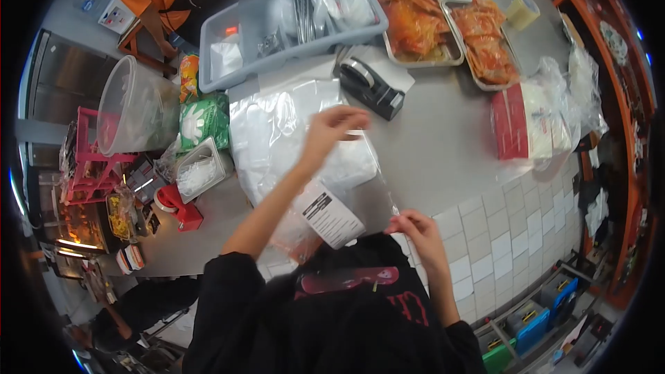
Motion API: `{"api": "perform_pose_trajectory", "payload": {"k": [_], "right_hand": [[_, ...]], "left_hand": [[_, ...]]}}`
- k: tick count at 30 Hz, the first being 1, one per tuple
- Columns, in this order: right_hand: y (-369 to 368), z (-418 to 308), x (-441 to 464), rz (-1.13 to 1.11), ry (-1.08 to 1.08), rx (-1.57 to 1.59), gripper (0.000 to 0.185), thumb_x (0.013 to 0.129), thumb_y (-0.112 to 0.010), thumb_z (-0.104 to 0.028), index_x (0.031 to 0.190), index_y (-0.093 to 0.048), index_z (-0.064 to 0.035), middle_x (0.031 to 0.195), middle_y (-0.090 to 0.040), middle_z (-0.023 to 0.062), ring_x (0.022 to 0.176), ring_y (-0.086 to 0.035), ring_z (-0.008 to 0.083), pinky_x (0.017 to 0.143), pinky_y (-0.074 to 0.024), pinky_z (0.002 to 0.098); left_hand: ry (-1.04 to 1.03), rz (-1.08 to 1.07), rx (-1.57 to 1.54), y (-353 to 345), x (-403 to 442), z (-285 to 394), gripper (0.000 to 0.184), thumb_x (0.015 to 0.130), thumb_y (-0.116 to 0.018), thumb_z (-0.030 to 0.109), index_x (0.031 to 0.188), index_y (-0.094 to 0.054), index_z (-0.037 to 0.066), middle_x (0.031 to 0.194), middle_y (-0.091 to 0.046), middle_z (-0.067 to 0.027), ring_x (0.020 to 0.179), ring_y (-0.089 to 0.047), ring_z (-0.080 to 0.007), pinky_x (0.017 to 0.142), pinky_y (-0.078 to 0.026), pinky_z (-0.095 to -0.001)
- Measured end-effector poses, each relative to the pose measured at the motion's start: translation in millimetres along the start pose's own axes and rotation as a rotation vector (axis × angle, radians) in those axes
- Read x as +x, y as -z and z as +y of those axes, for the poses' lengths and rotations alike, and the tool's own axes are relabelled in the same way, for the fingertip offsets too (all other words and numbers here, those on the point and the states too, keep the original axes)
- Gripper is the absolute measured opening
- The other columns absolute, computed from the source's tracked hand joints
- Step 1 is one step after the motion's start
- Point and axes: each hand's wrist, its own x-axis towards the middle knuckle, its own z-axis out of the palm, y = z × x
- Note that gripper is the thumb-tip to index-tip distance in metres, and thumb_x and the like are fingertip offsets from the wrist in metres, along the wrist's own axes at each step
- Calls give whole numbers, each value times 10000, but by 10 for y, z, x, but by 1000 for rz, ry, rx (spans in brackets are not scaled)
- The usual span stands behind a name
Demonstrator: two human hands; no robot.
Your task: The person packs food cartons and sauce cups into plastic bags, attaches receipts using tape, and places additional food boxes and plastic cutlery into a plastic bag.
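My right hand (pixel 421 234) pinches the edge of a clear plastic bag (pixel 379 202) at the near edge of the metal table. Over a stack of clear plastic bags (pixel 267 121), my left hand (pixel 338 130) is raised with bent fingers. It is smeared by motion, so its grip cannot be made out. Below it, a white label (pixel 328 216) with black print lies tilted near the table edge, close to my body. Just beyond my left hand stands a black tape dispenser (pixel 374 86).
A grey bin (pixel 239 82) holds packaging. Two metal trays (pixel 443 62) hold reddish food in plastic. At right lies a red-and-white pack (pixel 511 123); at left are a clear tub (pixel 128 114) and red tape dispenser (pixel 181 211). Other people stand top left and lower left.
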Motion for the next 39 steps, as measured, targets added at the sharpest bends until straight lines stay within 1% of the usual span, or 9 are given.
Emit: {"api": "perform_pose_trajectory", "payload": {"k": [7,10,18,20,25,27,32,37,39], "right_hand": [[-736,1217,3,-224,-422,107,225,859,-572,-230,873,-602,-7,772,-620,48,603,-590,110,527,-463,220],[-847,1532,147,-59,8,-245,204,854,-576,-230,836,-600,-28,689,-610,32,553,-551,88,463,-417,205],[-988,1747,77,286,290,-313,287,825,-610,-279,706,-607,-18,599,-613,43,503,-558,106,504,-449,240],[-870,1701,112,205,76,-770,397,823,-591,-394,658,-606,-33,548,-601,34,503,-590,122,491,-457,246],[-810,1384,329,-196,-92,-576,554,782,-559,-550,651,-597,-13,535,-583,93,513,-608,197,507,-479,309],[-748,1624,628,-179,166,-666,537,797,-542,-542,726,-609,-14,621,-606,109,589,-614,220,567,-483,323],[-281,1158,606,-96,361,-501,484,878,-443,-472,1043,-577,-38,957,-612,170,865,-585,296,776,-447,362],[1397,327,221,178,425,-642,376,903,-455,-361,969,-611,-25,805,-650,108,723,-629,211,678,-486,299],[2335,-267,-82,441,444,-133,208,886,-498,-177,853,-620,-12,711,-628,58,593,-607,118,574,-486,255]], "left_hand": [[96,165,566,1053,-973,-998,149,803,-631,145,836,-649,1,717,-637,-42,632,-569,-91,577,-449,-217],[46,107,411,1017,-1059,-1154,178,828,-586,121,981,-601,33,779,-595,-15,665,-517,-69,590,-419,-205],[153,-163,176,1253,-1186,-1519,382,939,-305,300,1207,-462,78,1173,-467,-93,1127,-387,-199,940,-296,-303],[134,102,-40,1209,-1276,-1590,365,936,-326,279,1189,-470,58,1166,-468,-96,1121,-386,-197,939,-295,-298],[-77,140,317,1105,-1652,-833,372,922,-379,286,1165,-476,21,1078,-515,-107,1028,-476,-199,884,-363,-282],[-43,125,205,1080,-1619,-839,386,918,-396,295,1165,-473,9,1051,-527,-113,994,-503,-201,862,-388,-280],[197,274,-615,312,-1292,-600,479,886,-440,380,1185,-478,8,1098,-548,-117,964,-554,-225,842,-439,-303],[201,23,-371,-772,-211,-787,428,888,-455,384,1108,-522,24,1075,-550,-62,1014,-510,-150,856,-409,-297],[136,154,-151,-1150,155,-1035,417,894,-451,375,1112,-522,27,1058,-554,-62,1011,-508,-147,854,-403,-294]]}}
